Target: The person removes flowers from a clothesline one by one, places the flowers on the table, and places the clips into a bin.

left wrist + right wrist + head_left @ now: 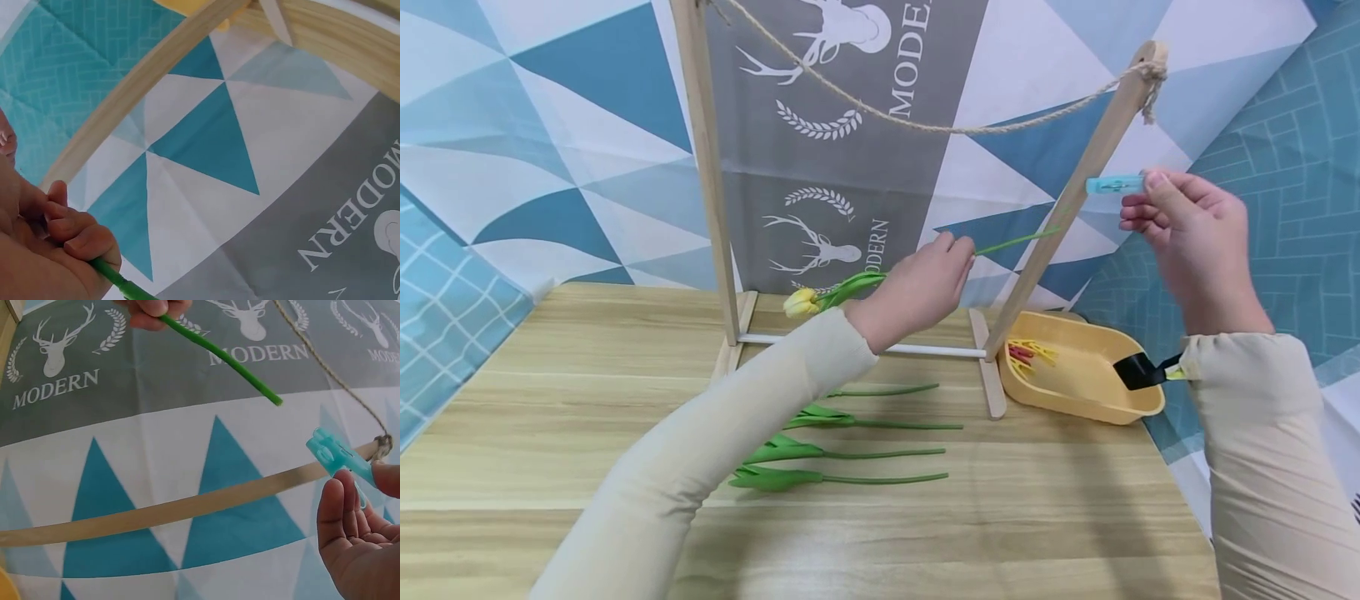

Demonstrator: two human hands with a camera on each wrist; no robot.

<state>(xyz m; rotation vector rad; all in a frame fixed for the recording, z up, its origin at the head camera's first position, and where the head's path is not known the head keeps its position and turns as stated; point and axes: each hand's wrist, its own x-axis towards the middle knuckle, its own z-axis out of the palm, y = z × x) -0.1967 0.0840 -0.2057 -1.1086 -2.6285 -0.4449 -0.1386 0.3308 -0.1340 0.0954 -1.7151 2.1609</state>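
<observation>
My left hand [919, 282] grips the green stem of a yellow tulip [801, 302]. The bloom points left and the bare stem end points right, in front of the wooden frame. Held up at the right, my right hand [1208, 237] pinches a translucent blue clothespin [1114, 185] between thumb and fingers. In the right wrist view the stem [231, 360] ends a short way from the clothespin [337, 453], and the two are apart. A twine rope [955, 130] sags between the frame's posts above both hands. More tulips [782, 450] lie on the table, their blooms hidden by my left arm.
The wooden frame's right post [1078, 187] stands between my hands, its feet on the wooden table [1037, 517]. A yellow tray [1078, 404] at the right contains red and yellow clothespins [1026, 354]. Patterned cloth [587, 125] hangs behind.
</observation>
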